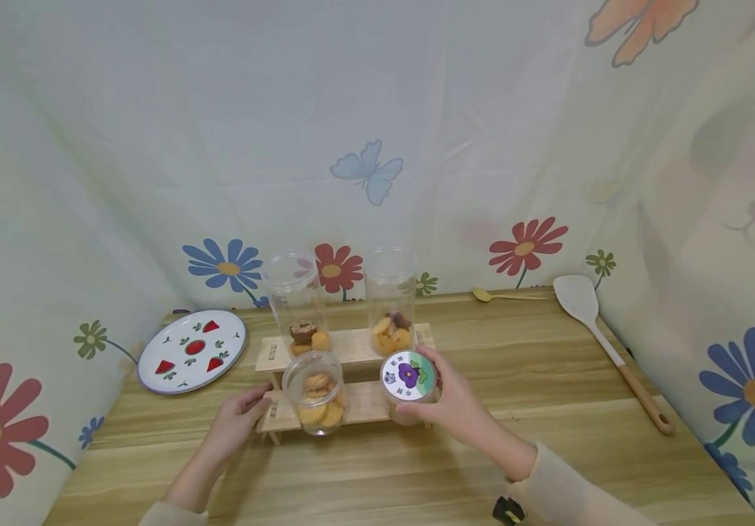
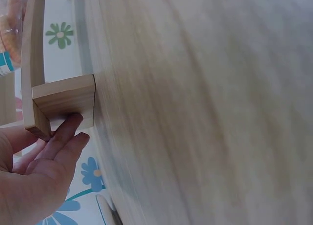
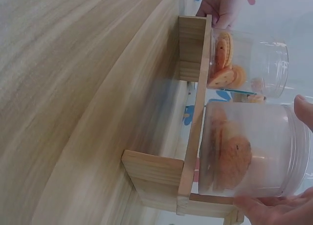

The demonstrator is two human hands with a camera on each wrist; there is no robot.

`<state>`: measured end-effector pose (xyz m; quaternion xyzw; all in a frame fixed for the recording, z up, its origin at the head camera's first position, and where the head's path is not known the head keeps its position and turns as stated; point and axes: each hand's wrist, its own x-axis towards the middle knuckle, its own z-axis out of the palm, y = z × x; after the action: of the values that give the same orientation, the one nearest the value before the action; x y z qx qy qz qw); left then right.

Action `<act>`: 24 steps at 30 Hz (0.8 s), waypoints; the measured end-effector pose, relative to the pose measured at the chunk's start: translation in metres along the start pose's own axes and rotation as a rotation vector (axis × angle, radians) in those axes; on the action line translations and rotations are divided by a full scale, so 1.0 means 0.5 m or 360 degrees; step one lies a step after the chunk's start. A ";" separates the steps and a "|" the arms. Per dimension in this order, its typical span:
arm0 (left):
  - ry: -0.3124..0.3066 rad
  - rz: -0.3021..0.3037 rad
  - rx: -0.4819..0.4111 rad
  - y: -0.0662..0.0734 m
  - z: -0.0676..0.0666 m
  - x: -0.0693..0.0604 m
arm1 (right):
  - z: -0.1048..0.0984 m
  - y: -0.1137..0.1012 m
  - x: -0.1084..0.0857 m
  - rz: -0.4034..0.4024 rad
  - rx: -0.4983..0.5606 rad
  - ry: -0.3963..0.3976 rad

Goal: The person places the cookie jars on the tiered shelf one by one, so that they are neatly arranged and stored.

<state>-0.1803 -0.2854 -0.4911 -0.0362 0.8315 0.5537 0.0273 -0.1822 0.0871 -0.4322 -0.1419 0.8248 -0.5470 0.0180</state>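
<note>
A small two-step wooden rack (image 1: pixel 366 400) stands on the table. My left hand (image 1: pixel 236 420) grips the left end of its lower step; in the left wrist view the fingers (image 2: pixel 61 142) lie under the plank, by the support. My right hand (image 1: pixel 453 409) holds a clear jar (image 3: pixel 244 151) of cookies around its upper part, at the lower step's right end. A printed lid (image 1: pixel 409 375) with a purple flower tops that jar. Left of it, a short lidless-looking jar (image 1: pixel 315 391) holds cookies. Two tall clear jars (image 1: pixel 295 299) with cookies stand on the upper step.
A white plate (image 1: pixel 183 369) with red fruit designs lies at the left. A white spatula (image 1: pixel 577 299) with a wooden handle lies along the right edge. A small gold spoon (image 1: pixel 483 295) lies at the back, before the flower-printed cloth (image 1: pixel 450 183).
</note>
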 end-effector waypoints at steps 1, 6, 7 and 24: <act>0.0001 0.0001 -0.0001 0.000 0.000 0.000 | 0.001 0.001 0.000 0.0000 0.0004 0.0006; -0.0010 0.0016 0.0012 -0.002 -0.001 0.003 | 0.005 0.007 0.001 -0.0007 0.0003 0.0029; -0.0009 0.0015 0.0012 -0.002 -0.001 0.003 | 0.006 0.007 0.001 -0.0012 0.0004 0.0034; 0.0009 0.0029 0.0035 -0.001 0.001 0.000 | 0.014 0.011 0.008 -0.0041 -0.0056 0.0064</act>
<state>-0.1805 -0.2853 -0.4920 -0.0299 0.8380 0.5445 0.0205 -0.1859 0.0820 -0.4394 -0.1419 0.8326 -0.5353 -0.0082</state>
